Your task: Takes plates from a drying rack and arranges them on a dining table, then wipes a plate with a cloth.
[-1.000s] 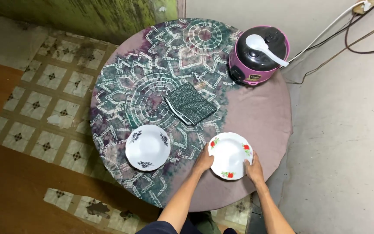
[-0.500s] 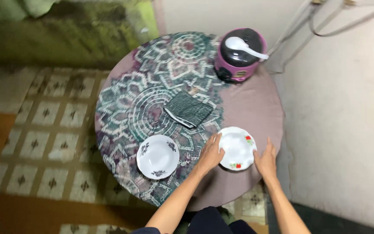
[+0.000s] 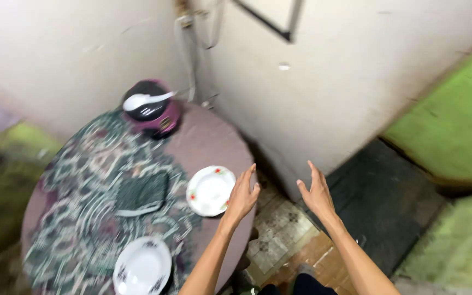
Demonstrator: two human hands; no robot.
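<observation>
I have let go of the red-flowered plate (image 3: 210,190); left hand (image 3: 242,195) and right hand (image 3: 317,192) hang open. It sits near the table edge (image 3: 247,164), so a careless elbow could knock it off.

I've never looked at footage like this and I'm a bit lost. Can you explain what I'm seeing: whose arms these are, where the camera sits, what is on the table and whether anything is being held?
The camera is worn on a person's head and looks down, so the two bare arms rising from the bottom edge are that person's own. The picture is blurred.

The left hand is open, its fingers next to a white plate with red flowers; whether it touches the plate is hard to tell. The right hand is open too, out over the floor beside the table. Neither hand holds anything.

The round table has a patterned cloth. On it lie a dark folded cloth, a white plate with dark flowers near the bottom edge, and a pink rice cooker by the wall, with a white spoon on its lid.
</observation>
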